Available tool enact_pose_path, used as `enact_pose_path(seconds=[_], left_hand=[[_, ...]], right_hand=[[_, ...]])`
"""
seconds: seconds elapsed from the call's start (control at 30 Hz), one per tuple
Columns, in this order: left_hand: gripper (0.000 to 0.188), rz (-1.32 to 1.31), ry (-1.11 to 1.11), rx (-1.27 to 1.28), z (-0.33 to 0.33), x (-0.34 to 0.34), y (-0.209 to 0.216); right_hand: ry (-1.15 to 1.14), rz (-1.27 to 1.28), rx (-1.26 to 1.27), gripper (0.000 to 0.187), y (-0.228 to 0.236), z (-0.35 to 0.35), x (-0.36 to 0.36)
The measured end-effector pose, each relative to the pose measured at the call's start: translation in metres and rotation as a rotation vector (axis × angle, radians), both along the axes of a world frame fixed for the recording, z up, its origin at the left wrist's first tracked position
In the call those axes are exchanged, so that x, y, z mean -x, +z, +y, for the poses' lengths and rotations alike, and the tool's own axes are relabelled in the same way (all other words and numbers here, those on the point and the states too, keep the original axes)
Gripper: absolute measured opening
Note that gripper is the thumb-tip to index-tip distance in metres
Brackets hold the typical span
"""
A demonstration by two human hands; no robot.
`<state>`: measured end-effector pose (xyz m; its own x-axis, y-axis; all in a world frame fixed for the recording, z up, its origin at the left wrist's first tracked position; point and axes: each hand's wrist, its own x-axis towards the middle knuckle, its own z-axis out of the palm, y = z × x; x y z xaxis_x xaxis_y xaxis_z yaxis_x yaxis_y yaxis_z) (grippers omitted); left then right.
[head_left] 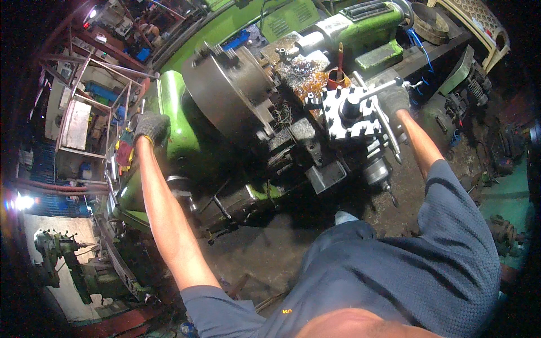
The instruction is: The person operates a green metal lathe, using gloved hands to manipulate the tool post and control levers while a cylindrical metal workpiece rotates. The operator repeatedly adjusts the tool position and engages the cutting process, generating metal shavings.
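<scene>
In front of me stands a green metal lathe, its large grey chuck (231,90) facing right. My left hand (152,128), in a dark knit glove, is closed at the left end of the green headstock (174,112); what its fingers hold is hidden. A bunched red, yellow and green cloth (124,153) lies beside that wrist. My right hand (393,101), also gloved, closes around the outer part of a metal lever (378,89). This lever reaches out from the square tool post (352,112), which is studded with dark bolts. Both arms are stretched wide.
A brush (340,56) stands in a reddish-brown cup (336,80) behind the tool post, near oily metal chips (307,79). The green tailstock (372,34) sits at the far right. A pointed bit (390,188) sticks out toward me. A metal-frame rack (84,121) stands left.
</scene>
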<state>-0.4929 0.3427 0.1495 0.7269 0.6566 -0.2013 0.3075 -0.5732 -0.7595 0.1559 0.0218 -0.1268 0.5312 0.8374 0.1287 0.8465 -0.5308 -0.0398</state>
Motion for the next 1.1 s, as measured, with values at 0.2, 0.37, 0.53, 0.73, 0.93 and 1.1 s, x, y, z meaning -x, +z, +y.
enact_pose_path(seconds=[0.2, 0.37, 0.53, 0.73, 0.93, 1.1], left_hand=[[0.009, 0.032, 0.017, 0.038, 0.003, -0.002, -0.001], [0.011, -0.029, 0.036, 0.049, 0.012, 0.011, -0.004], [0.013, -0.007, 0.068, 0.062, 0.007, 0.003, -0.003], [0.014, -0.009, 0.1, 0.075, -0.005, -0.006, 0.004], [0.014, -0.013, 0.105, 0.081, -0.004, -0.004, 0.004], [0.013, 0.0, 0.114, 0.061, -0.009, -0.011, 0.006]], right_hand=[[-0.057, 0.012, 0.022, 0.057, 0.012, -0.001, 0.007], [-0.064, 0.027, 0.038, 0.058, 0.018, 0.001, 0.014], [-0.103, 0.051, -0.023, 0.058, 0.021, 0.0, 0.016], [-0.107, 0.032, -0.037, 0.057, 0.015, 0.0, 0.014], [-0.044, 0.002, -0.049, 0.058, 0.006, 0.003, 0.006], [-0.051, -0.011, -0.028, 0.058, 0.002, 0.002, 0.004]])
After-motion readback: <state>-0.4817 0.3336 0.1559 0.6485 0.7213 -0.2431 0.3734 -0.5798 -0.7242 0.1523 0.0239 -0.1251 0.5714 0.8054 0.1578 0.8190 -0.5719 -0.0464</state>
